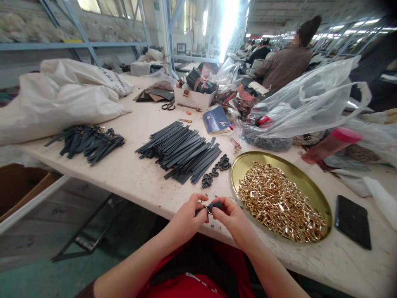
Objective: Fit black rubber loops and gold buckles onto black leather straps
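Near the table's front edge, my left hand (pixel 192 213) and my right hand (pixel 232 216) meet with fingers closed on one dark strap (pixel 215 205). A small gold buckle shows on the strap between my fingertips; part of the strap is hidden by them. Just beyond my hands lie several small dark strap loops (pixel 207 181). Behind those is a broad pile of flat dark strips (pixel 182 151). To the right of my right hand, a round gold tray (pixel 240 161) bears a heap of gold buckles (pixel 279 203). Straps with gold buckles (pixel 89 142) lie bunched at the left.
A white sack (pixel 62 99) covers the table's left end. Farther back are scissors (pixel 168 106), a white box (pixel 192 98) and a blue booklet (pixel 216 119). A clear plastic bag (pixel 297 111), a pink-capped tube (pixel 331 145) and a black phone (pixel 352 221) occupy the right. A person (pixel 285 62) sits beyond.
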`<action>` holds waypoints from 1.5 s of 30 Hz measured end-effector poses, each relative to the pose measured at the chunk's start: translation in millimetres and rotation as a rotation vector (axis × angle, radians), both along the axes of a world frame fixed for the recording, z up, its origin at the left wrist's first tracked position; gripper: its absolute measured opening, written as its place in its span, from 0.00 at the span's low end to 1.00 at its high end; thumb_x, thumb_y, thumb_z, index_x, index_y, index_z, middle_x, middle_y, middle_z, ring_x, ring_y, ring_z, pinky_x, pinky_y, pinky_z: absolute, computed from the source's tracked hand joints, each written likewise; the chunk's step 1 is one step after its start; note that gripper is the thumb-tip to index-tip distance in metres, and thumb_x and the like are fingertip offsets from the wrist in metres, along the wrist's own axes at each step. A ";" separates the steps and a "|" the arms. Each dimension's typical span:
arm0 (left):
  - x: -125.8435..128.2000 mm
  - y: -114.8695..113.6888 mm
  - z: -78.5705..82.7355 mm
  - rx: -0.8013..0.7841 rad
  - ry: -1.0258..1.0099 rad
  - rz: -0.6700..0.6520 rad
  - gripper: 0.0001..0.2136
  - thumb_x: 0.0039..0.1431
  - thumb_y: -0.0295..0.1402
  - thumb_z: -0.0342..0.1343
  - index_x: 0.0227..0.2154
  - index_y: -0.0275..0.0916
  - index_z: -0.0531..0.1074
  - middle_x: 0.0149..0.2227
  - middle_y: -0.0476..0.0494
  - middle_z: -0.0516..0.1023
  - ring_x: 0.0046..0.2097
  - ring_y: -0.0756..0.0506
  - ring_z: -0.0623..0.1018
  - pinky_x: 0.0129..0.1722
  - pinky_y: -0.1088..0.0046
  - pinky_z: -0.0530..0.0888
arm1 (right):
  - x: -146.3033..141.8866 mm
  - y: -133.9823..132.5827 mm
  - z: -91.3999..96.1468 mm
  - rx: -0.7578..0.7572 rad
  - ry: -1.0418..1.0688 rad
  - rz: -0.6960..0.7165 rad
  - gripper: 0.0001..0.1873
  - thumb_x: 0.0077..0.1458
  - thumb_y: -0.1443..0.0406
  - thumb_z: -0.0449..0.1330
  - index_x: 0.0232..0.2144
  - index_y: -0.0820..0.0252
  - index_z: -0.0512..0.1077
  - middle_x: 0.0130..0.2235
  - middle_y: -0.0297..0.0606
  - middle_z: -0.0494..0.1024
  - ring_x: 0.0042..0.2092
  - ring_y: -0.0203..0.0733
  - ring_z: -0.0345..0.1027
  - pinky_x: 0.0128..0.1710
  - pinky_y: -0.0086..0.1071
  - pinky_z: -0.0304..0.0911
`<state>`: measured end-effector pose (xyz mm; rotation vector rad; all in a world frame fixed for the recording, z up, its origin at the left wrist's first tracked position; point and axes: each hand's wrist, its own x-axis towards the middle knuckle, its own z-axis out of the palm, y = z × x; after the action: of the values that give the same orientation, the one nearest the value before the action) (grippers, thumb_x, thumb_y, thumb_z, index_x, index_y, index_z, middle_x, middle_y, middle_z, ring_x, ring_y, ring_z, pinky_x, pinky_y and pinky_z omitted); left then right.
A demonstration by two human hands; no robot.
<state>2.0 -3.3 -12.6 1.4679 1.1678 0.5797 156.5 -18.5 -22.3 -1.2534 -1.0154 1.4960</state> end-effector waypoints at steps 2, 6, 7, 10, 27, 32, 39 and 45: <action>-2.0 1.9 -2.4 0.009 0.041 0.027 0.10 0.53 0.32 0.45 0.40 0.39 0.59 0.24 0.53 0.72 0.25 0.51 0.69 0.25 0.76 0.63 | -0.9 -0.1 -2.2 0.002 0.040 0.003 0.16 0.45 0.54 0.60 0.31 0.59 0.70 0.28 0.33 0.71 0.30 0.36 0.63 0.33 0.32 0.60; -3.6 5.5 -6.0 0.074 0.183 0.064 0.12 0.52 0.38 0.49 0.38 0.40 0.61 0.25 0.52 0.73 0.27 0.49 0.71 0.27 0.76 0.64 | -0.7 2.4 -8.7 -0.061 0.163 -0.021 0.16 0.50 0.52 0.55 0.28 0.59 0.70 0.28 0.33 0.71 0.29 0.35 0.63 0.32 0.32 0.60; -3.7 6.3 -6.6 0.086 0.221 0.058 0.12 0.52 0.38 0.50 0.38 0.40 0.61 0.25 0.52 0.72 0.28 0.49 0.71 0.27 0.76 0.64 | -1.0 2.9 -10.4 -0.097 0.183 -0.013 0.14 0.49 0.53 0.58 0.28 0.58 0.70 0.28 0.32 0.70 0.29 0.34 0.62 0.31 0.31 0.60; -3.7 9.4 -7.6 0.108 0.322 0.035 0.12 0.52 0.39 0.50 0.38 0.41 0.62 0.26 0.52 0.73 0.27 0.49 0.71 0.26 0.75 0.63 | -2.1 3.8 -16.0 -0.214 0.276 0.089 0.14 0.47 0.56 0.61 0.34 0.57 0.70 0.29 0.31 0.69 0.28 0.32 0.60 0.30 0.28 0.58; -5.0 12.2 -2.9 -0.387 -0.183 0.019 0.10 0.48 0.36 0.56 0.31 0.36 0.66 0.27 0.50 0.73 0.26 0.53 0.69 0.25 0.79 0.65 | -3.4 8.1 -19.6 0.004 -0.166 -0.117 0.12 0.47 0.59 0.59 0.27 0.56 0.58 0.22 0.25 0.64 0.23 0.32 0.59 0.25 0.28 0.56; -3.7 6.9 -6.7 -0.441 -0.208 0.011 0.09 0.46 0.33 0.56 0.31 0.35 0.68 0.26 0.50 0.74 0.26 0.53 0.71 0.28 0.77 0.68 | 5.7 -2.6 -21.0 0.212 -0.585 0.037 0.05 0.51 0.62 0.54 0.31 0.56 0.64 0.24 0.30 0.68 0.25 0.35 0.61 0.25 0.29 0.55; -2.6 -3.7 -11.5 -0.519 -0.199 0.035 0.09 0.44 0.32 0.58 0.30 0.35 0.69 0.24 0.50 0.75 0.26 0.53 0.73 0.29 0.77 0.68 | 11.4 -10.6 -12.4 0.362 -0.760 0.250 0.04 0.52 0.65 0.53 0.27 0.57 0.67 0.26 0.32 0.71 0.28 0.36 0.63 0.28 0.28 0.56; -1.6 -11.0 -10.4 -0.508 -0.168 0.005 0.09 0.43 0.30 0.58 0.29 0.34 0.69 0.22 0.51 0.74 0.25 0.52 0.73 0.27 0.78 0.67 | 9.2 -18.9 -2.2 0.351 -0.683 0.294 0.06 0.53 0.64 0.52 0.29 0.56 0.68 0.27 0.33 0.72 0.28 0.36 0.64 0.27 0.28 0.57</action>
<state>0.4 -14.3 -23.0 0.9652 1.0865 0.3644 165.7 -37.4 -24.4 -1.4230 -1.8872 1.0240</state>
